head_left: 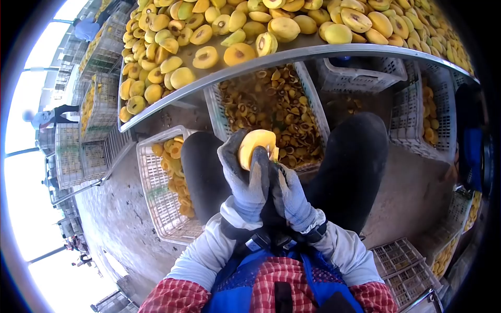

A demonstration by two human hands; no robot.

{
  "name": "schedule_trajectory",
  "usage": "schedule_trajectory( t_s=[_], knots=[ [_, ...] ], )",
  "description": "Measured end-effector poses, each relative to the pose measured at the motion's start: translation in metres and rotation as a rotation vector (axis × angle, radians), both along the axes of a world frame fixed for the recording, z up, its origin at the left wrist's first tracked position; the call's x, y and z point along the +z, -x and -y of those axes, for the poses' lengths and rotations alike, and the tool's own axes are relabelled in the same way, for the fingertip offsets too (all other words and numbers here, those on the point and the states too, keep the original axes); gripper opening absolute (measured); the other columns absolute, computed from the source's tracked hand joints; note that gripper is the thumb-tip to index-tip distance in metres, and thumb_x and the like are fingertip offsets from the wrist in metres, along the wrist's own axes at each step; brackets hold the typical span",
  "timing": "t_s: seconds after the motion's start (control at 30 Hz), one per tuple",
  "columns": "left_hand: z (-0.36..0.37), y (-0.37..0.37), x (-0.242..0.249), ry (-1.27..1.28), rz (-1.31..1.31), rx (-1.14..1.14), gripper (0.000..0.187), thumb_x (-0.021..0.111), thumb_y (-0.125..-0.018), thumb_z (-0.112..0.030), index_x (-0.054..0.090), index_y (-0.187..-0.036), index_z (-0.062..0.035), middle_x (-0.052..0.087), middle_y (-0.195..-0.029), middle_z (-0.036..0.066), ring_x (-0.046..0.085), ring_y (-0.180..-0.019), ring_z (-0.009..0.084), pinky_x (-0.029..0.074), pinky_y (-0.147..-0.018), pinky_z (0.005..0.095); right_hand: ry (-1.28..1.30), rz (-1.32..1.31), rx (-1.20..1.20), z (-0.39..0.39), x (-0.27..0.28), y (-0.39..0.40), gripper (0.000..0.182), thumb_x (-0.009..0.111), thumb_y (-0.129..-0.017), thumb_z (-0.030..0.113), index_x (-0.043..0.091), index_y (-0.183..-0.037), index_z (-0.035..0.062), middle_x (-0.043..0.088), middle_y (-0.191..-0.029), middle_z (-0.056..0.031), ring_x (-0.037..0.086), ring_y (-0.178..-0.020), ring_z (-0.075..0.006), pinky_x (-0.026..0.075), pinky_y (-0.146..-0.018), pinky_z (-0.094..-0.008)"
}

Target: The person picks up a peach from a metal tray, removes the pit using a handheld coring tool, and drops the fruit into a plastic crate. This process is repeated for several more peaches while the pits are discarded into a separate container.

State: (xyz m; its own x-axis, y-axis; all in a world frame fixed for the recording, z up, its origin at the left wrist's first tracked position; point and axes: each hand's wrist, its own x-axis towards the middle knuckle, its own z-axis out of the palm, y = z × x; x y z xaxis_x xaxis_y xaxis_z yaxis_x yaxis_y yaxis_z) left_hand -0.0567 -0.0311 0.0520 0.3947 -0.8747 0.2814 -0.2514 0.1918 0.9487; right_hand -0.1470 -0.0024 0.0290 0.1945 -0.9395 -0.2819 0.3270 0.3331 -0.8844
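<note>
L hand [242, 180] is curled mostly closed on a fruit piece [257, 146], thumb across it. Piece is rounded, smooth, bright yellow-orange, w/ an uneven cut edge on the R side; no read on the hidden underside. It's up btwn my knees [357, 156], nr side of the worktop [313, 51], over a crate [313, 99] of brownish-orange scraps [261, 99]. R hand [295, 198] is just beside the L, fingers bent; can't tell how far closed or if it grips anything. Worktop's piled w/ yellow fruit [284, 29], some cut w/ brown centres. L of me, a pale crate w/ orange-yellow pieces [180, 180].
</note>
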Motion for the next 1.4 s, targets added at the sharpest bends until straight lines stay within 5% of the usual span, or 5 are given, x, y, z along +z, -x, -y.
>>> schedule_trajectory(
  t_s=[0.13,0.4,0.87,1.03,1.4],
  knots=[
    [-0.002,-0.006,0.004,-0.167,-0.165,-0.082,0.028,0.056,-0.093,-0.015,0.047,-0.114,0.0008,0.053,-0.106,0.010,0.052,-0.097,0.0152,0.043,-0.086,0.0275,0.576,-0.176,0.045,0.004,-0.014,0.008,0.023,0.045,-0.099,0.017,0.056,-0.109,-0.0007,0.057,-0.088,-0.0027,0.052,-0.072,-0.0071,0.042,-0.061,-0.0227],
    [0.008,-0.027,0.013,-0.448,-1.056,-0.342,0.044,0.059,-0.092,-0.028,0.048,-0.125,-0.0014,0.058,-0.104,0.008,0.055,-0.094,0.0141,0.045,-0.085,0.0265,-0.348,0.325,0.318,0.017,0.023,0.014,0.034,0.050,-0.095,0.040,0.055,-0.094,0.0068,0.047,-0.062,0.0035,0.043,-0.049,-0.0071,0.033,-0.043,-0.0226],
    [0.024,-0.040,-0.008,-0.359,-0.159,-0.477,0.032,0.070,-0.080,-0.018,0.060,-0.107,-0.0017,0.064,-0.094,0.008,0.060,-0.087,0.0133,0.048,-0.079,0.0272,-0.917,1.622,0.568,0.004,-0.001,0.010,0.057,0.038,-0.091,0.062,0.056,-0.094,0.0080,0.039,-0.054,0.0026,0.033,-0.035,-0.0045,0.028,-0.029,-0.0192],
    [0.020,-0.050,-0.019,-0.314,0.200,-0.502,0.030,0.069,-0.081,-0.018,0.060,-0.105,-0.0022,0.064,-0.090,0.006,0.060,-0.082,0.0122,0.049,-0.075,0.0266,-0.910,1.375,0.526,-0.003,-0.013,0.012,0.056,0.036,-0.093,0.060,0.056,-0.096,0.0077,0.042,-0.055,0.0030,0.035,-0.034,-0.0036,0.030,-0.031,-0.0185],
    [0.004,-0.046,-0.027,-0.617,-0.949,-0.434,0.024,0.059,-0.092,-0.022,0.059,-0.105,-0.0017,0.063,-0.088,0.006,0.059,-0.077,0.0142,0.050,-0.068,0.0277,-0.925,1.609,0.602,-0.002,-0.004,-0.001,0.051,0.040,-0.094,0.056,0.052,-0.093,0.0064,0.040,-0.054,0.0033,0.032,-0.031,-0.0020,0.026,-0.028,-0.0168]
  ],
)
